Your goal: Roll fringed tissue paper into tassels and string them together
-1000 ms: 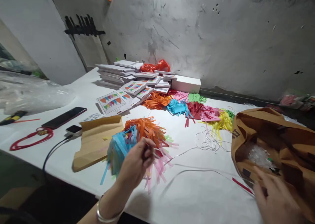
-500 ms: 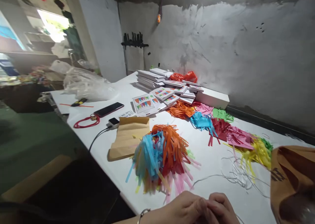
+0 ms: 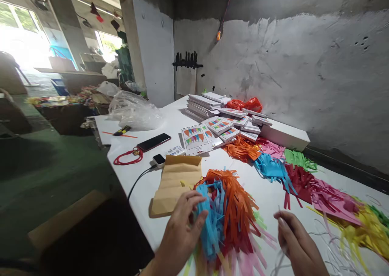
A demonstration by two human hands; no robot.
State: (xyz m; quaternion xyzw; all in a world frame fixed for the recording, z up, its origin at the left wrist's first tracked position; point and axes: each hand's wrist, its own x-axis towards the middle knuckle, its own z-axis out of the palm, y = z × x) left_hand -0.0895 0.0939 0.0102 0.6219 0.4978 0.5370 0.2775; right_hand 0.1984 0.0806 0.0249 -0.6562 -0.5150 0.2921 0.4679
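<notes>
A bundle of fringed paper tassels lies in front of me, with a blue tassel [image 3: 209, 227] on the left and an orange tassel [image 3: 237, 199] on the right. Red, pink and yellow strips show beneath. My left hand [image 3: 182, 223] curls at the blue tassel's left edge, thumb and fingertips closed on it. Right of the bundle, my right hand [image 3: 293, 235] pinches a thin white string [image 3: 280, 262]; a short end pokes above the fingertips. A brown paper envelope [image 3: 180, 175] lies flat just behind the bundle.
More fringed tassels [image 3: 272, 164] run along the right side. Stacked printed cards [image 3: 220, 124] and a white box [image 3: 287, 134] stand behind. A phone [image 3: 154, 141], red cord [image 3: 127, 158], cutter [image 3: 122, 130] and clear plastic bags [image 3: 133, 110] occupy the left. The table edge drops off left.
My hands, together near the front edge before, have parted. The left has moved up to the blue tassel; the right has moved to the right with string. The view has shifted left.
</notes>
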